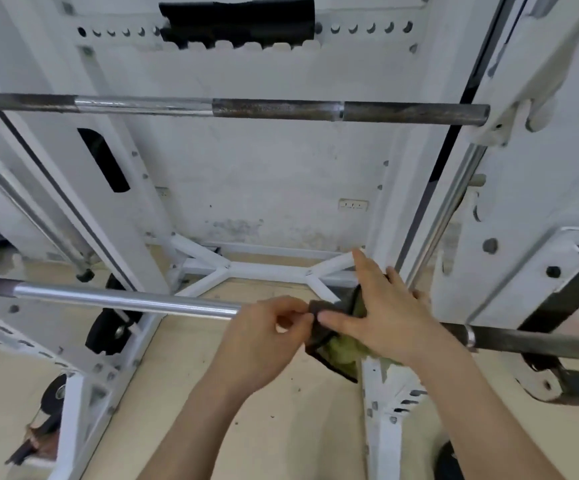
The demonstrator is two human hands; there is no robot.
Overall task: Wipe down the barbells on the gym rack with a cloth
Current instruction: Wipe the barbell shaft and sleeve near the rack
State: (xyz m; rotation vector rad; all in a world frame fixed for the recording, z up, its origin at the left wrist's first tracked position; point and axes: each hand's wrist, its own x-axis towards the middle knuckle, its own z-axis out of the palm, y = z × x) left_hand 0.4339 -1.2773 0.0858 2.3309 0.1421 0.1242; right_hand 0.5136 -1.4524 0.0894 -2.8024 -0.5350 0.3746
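Cloth (336, 351), dark on one side and green on the other, hangs over the low bar (125, 301), near the bar's right end. Both hands are on it.

The left hand (274, 327) pinches the left edge of the cloth between its thumb and curled fingers. The right hand (378, 313) lies flat on top of the cloth and presses it on the bar. Its fingers are straight and point away from the person. Its thumb sticks out to the left and almost meets the left hand.

The low bar is shiny on the left of the hands and dark on the right of them. The top bar (274, 109) sits higher up on the white rack (381, 410), well apart from the hands. It is shiny in one part and dark and rusty in the rest. No hand touches it.

A black pad (236, 22) sits at the very top of the rack. Behind the rack is a white wall (263, 174) with a socket (353, 205) low down. The floor (177, 375) is pale tan.
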